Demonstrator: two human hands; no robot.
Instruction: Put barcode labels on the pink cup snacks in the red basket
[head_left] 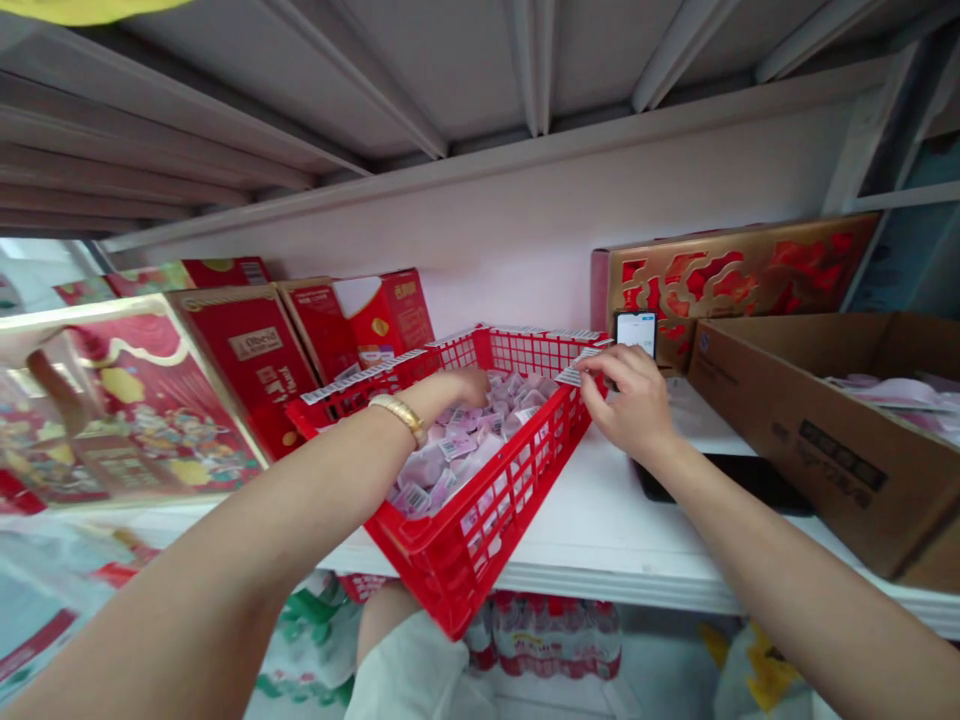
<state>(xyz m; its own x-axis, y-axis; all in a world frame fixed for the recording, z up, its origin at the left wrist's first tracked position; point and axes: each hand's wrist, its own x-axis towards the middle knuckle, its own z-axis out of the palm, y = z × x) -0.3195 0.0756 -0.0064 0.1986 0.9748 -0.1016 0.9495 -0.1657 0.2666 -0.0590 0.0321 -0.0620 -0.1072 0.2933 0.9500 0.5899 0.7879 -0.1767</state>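
Note:
A red plastic basket [480, 540] sits tilted at the shelf's front edge, its near corner jutting out. Inside lie many small pink packets [457, 440] with barcode labels. My left hand [469, 385] reaches down among the packets; its fingertips are hidden there. Strips of barcode stickers [574, 368] lie along the basket's rim. My right hand [626, 390] is at the right rim, thumb and forefinger pinched at the end of a sticker strip. Just behind that hand stands a phone [636, 330] with a lit screen.
Red and gold gift boxes [247, 350] stand on the left, a gold box [735, 280] at the back right. An open cardboard carton [817, 450] and a black flat object [720, 480] lie right. Bottled drinks [555, 640] are below the white shelf [622, 550].

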